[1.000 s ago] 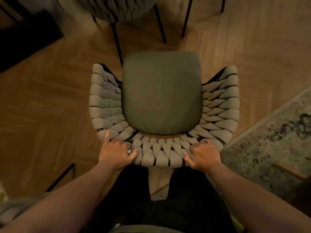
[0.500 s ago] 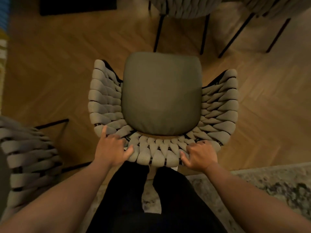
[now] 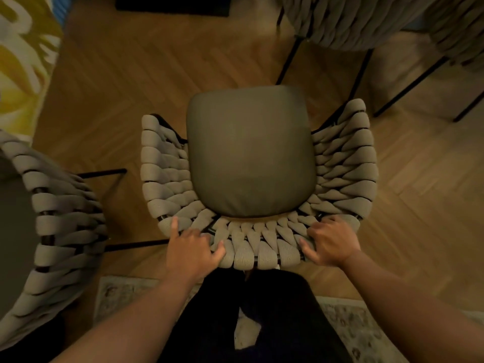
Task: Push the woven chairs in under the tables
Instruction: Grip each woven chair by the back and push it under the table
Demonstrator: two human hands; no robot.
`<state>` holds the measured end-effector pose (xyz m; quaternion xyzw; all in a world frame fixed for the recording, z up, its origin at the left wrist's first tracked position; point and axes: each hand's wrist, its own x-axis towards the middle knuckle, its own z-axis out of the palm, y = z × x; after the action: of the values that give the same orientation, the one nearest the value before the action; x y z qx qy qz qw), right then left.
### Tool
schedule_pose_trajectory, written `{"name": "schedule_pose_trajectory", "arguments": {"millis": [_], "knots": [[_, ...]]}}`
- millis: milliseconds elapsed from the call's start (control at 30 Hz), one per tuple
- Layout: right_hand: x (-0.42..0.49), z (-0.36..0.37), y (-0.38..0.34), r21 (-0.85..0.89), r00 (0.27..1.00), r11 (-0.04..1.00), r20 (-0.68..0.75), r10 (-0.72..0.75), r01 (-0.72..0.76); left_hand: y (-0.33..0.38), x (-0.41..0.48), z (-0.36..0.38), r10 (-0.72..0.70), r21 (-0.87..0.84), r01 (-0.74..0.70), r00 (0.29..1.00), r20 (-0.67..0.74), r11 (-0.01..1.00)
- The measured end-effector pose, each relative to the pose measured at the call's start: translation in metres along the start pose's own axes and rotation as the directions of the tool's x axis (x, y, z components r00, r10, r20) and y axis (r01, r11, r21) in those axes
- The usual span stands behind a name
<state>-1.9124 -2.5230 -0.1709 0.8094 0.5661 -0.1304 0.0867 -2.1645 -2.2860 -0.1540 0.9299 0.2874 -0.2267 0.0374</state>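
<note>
Your woven chair (image 3: 343, 174) sits in the middle of the view on the herringbone wood floor (image 3: 136, 82), its grey seat cushion (image 3: 250, 153) facing up and its curved back rim nearest you, at 6 o'clock. Your left hand (image 3: 192, 248) grips that rim at about 7 o'clock on the chair: the fingers (image 3: 174, 226) curl over the weave with the index lying along the rim and the thumb pressed to the outer side. Your right hand (image 3: 331, 242) grips the rim at about 5 o'clock, fingers clamped over the top and thumb on the outside. A second woven chair (image 3: 60, 231) stands just beside at 9 o'clock, apart from yours. More woven chairs (image 3: 353, 19) on thin black legs stand at 1 o'clock. A patterned rug (image 3: 361, 331) lies at 6 o'clock under your legs.
</note>
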Motion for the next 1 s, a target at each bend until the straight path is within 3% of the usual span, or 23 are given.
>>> {"name": "schedule_pose_trajectory", "arguments": {"millis": [467,567,667,800,1000], "knots": [[0.1,-0.035,0.048,-0.032,0.96,0.96,0.033,-0.278,0.279,0.015,0.019,-0.02,-0.268,-0.024,0.276,0.947,0.175,0.961],[0.11,-0.042,0.052,-0.013,0.933,0.935,0.078,-0.352,0.354,0.018,0.029,-0.027,-0.223,0.003,0.228,0.947,0.231,0.974],[0.117,-0.051,0.059,0.012,0.907,0.916,0.137,-0.399,0.401,0.021,0.038,-0.025,-0.12,-0.077,0.144,0.96,0.254,0.987],[0.128,-0.058,0.079,-0.082,0.903,0.908,0.177,-0.391,0.41,0.022,0.037,-0.021,-0.134,-0.123,0.155,0.977,0.165,0.98],[0.136,-0.049,0.087,-0.05,0.918,0.918,0.055,-0.392,0.394,0.019,0.044,-0.014,-0.16,-0.085,0.168,0.983,0.091,0.982]]}}
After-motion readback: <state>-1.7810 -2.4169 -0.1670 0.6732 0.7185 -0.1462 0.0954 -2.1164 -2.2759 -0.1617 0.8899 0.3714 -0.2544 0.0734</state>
